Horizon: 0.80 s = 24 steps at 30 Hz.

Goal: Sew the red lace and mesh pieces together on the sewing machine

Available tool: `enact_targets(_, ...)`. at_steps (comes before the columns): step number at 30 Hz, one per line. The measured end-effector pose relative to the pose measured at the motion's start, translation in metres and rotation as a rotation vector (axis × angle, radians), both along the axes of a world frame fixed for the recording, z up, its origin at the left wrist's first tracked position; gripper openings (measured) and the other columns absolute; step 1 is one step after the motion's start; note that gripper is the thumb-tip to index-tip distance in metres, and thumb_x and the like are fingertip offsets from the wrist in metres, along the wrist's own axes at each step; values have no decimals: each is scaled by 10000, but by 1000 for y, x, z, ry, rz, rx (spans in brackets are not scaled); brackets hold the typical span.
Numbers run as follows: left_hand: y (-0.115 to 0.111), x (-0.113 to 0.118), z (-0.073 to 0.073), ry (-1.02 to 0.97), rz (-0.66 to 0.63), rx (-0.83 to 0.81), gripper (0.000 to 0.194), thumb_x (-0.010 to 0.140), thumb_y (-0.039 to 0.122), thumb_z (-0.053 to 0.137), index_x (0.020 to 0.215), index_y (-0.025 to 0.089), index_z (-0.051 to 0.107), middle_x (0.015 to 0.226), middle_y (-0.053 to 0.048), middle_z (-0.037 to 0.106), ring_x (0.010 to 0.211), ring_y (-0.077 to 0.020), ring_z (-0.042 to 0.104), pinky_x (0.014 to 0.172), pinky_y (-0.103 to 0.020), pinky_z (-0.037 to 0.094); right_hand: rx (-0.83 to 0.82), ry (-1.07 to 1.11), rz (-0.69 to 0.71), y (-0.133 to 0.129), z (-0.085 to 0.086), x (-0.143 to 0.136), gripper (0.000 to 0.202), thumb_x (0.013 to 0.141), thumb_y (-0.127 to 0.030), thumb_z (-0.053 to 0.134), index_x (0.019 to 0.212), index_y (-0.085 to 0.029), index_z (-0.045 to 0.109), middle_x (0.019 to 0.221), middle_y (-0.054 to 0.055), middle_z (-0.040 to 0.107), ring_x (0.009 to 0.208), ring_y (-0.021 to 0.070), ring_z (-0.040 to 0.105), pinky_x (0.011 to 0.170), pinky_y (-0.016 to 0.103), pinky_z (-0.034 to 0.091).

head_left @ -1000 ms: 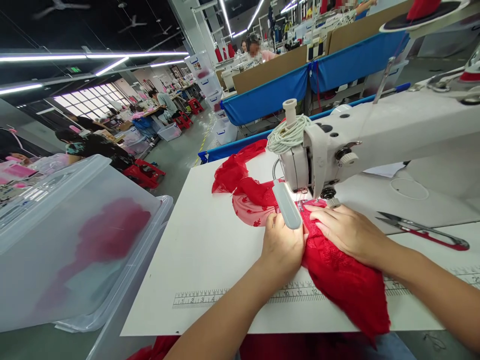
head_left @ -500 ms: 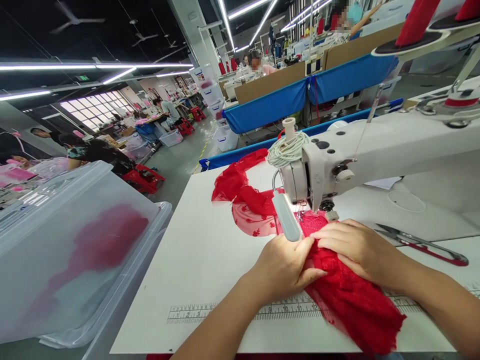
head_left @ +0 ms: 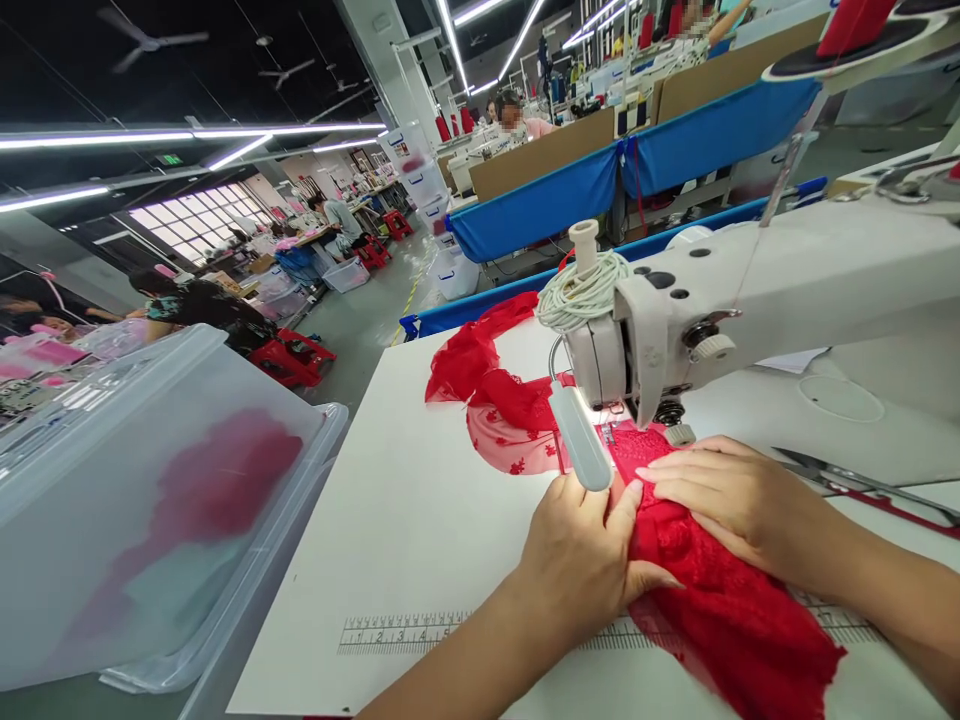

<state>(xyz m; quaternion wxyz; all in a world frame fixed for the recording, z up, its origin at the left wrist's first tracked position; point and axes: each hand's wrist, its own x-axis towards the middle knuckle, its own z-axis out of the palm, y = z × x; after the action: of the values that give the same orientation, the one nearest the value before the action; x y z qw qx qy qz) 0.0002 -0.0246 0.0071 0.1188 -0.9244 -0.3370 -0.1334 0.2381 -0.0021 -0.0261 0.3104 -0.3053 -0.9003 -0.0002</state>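
Tabletop (head_left: pixel 360 530), ruler numerals (head_left: pixel 379 637), red fabric (head_left: pixel 739 610)

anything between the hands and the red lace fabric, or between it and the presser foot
Nothing visible: the left hand and right hand both touch the red lace fabric, which reaches the presser foot. A grey lamp hangs just to its left.

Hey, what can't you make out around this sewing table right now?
Head view:
Red fabric: lower end cut off by the bottom edge.
Snips: handle end cut off by the right edge.
Ruler marks: some hidden by the left forearm.
Plastic bin: contents blurred by its cloudy wall.
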Motion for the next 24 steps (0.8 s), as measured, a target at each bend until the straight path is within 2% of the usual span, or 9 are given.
enact_targets(7, 2, 0, -1, -21, 25, 23, 825, 980, 755, 258, 1330, 113, 641, 1025, -181, 703, 911, -287, 649, 719, -367, 473, 0, 6, -10, 2, 0, 0, 361, 954, -114, 398, 1071, -199, 729, 1103, 80, 782, 1029, 204, 711, 876, 409, 539)
enact_targets(16, 10, -5, -5, -15, 46, 11, 787, 1001, 724, 282, 1402, 131, 609, 1018, -180, 722, 921, -294, 633, 871, -446, 459, 22, 20, -61, 8, -5, -2, 444, 887, -57, 385, 1108, -208, 739, 1166, 95, 770, 1065, 221, 716, 921, 415, 554)
enact_targets(24, 18, -7, -3, -45, 55, 64, 709, 1005, 703, 346, 1349, 160, 645, 1197, -161, 708, 981, -298, 629, 949, -471, 439, 43, 4, -63, 13, 2, -7, 451, 915, -32, 332, 1127, -205, 690, 1139, 82, 775, 1027, 205, 723, 899, 370, 533)
